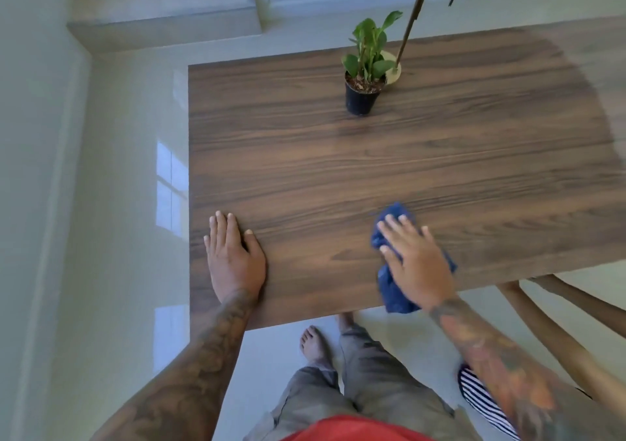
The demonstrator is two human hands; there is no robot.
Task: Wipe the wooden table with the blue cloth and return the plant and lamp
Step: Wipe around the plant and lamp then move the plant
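Your blue cloth (393, 285) lies bunched on the wooden table (338, 176), close to the near edge, with its lower end hanging just past that edge. Its long axis runs from that near edge up and away from you, tilted a little to the left, and a rounded fold pokes out beyond your fingertips.

Your right hand (416, 261) lies flat on top of the cloth, fingers straight and slightly spread, pressing it down onto the wood rather than curling round it. Your left hand (233, 257) rests palm-down on the bare tabletop well to the left of the cloth, near the table's left edge, fingers straight and close together, thumb held out to the side; it holds nothing.

Far beyond your right hand, toward the back of the table, the plant (366, 68) stands upright in a small black pot. Just behind it and touching or nearly touching, the lamp (394, 71) shows its round pale base on the wood, with a thin dark stem rising up and to the right out of view.

The tabletop is dark brown with grain running left to right. Around it spreads a glossy pale tiled floor (118, 203) that mirrors a window. Curved wooden chair parts (559, 322) sit right of your right forearm, with a striped cushion (481, 396) below it.
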